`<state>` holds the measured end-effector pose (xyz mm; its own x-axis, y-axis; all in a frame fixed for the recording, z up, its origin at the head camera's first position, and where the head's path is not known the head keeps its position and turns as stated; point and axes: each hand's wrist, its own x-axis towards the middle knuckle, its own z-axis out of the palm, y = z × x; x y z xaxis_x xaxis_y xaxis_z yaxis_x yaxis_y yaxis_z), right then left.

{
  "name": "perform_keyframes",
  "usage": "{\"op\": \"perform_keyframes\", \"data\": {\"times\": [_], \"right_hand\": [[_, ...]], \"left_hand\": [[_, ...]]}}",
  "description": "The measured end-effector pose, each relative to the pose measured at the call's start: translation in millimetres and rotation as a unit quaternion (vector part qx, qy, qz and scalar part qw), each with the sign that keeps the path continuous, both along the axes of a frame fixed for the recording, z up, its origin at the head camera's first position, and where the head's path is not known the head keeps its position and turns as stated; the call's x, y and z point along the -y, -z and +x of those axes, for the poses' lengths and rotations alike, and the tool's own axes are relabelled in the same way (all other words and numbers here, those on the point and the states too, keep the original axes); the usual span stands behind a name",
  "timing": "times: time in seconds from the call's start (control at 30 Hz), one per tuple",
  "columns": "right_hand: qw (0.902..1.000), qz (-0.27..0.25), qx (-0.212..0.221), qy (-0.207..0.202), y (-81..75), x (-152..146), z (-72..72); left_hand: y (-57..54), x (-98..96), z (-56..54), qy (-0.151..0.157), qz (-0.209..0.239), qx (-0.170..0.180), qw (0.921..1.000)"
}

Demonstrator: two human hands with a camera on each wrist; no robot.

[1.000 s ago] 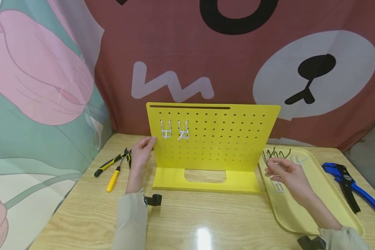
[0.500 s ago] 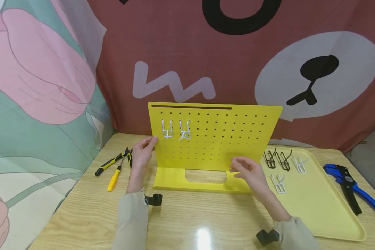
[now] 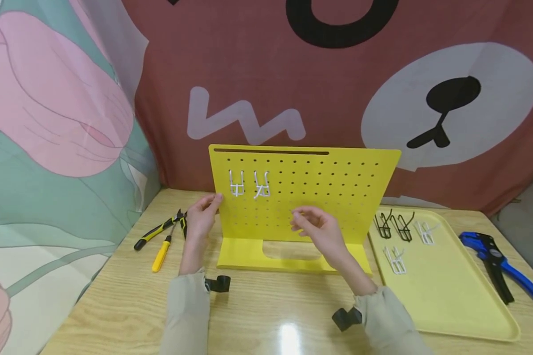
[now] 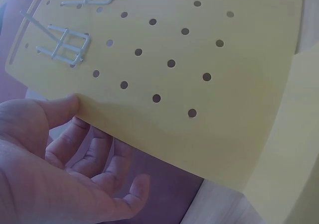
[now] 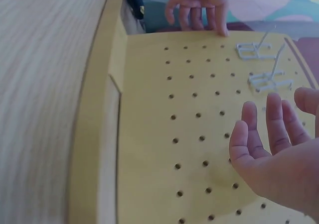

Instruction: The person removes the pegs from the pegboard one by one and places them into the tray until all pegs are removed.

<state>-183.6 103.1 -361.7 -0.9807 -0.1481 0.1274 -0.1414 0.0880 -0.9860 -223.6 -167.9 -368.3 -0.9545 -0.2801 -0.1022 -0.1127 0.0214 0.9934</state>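
Your left hand [image 3: 201,219] — fingers clamped on the yellow pegboard [image 3: 298,189], nine-o'clock edge; your right hand [image 3: 321,230] — fingers apart, five o'clock.

No text readable; no numbers either

Pegboard [image 3: 298,178] partly hidden behind right hand [image 3: 319,231], one handle of pliers [image 3: 160,229] partly covered by left hand [image 3: 202,212], both sleeves [image 3: 187,310] cut off at near edge.
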Motion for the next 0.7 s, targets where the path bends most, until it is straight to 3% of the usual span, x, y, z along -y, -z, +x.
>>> {"op": "perform_keyframes", "data": {"times": [0.57, 0.7], "right_hand": [[0.9925, -0.021, -0.092, -0.079, -29.0, 51, -13.4], [0.9928, 0.006, -0.092, -0.077, -31.7, 60, -14.8]], "left_hand": [[-2.4, 3.1, -0.9, -0.001, -0.006, 0.010, 0.9999], [-2.3, 0.7, -0.9, -0.001, -0.004, 0.011, 0.9999]]}}
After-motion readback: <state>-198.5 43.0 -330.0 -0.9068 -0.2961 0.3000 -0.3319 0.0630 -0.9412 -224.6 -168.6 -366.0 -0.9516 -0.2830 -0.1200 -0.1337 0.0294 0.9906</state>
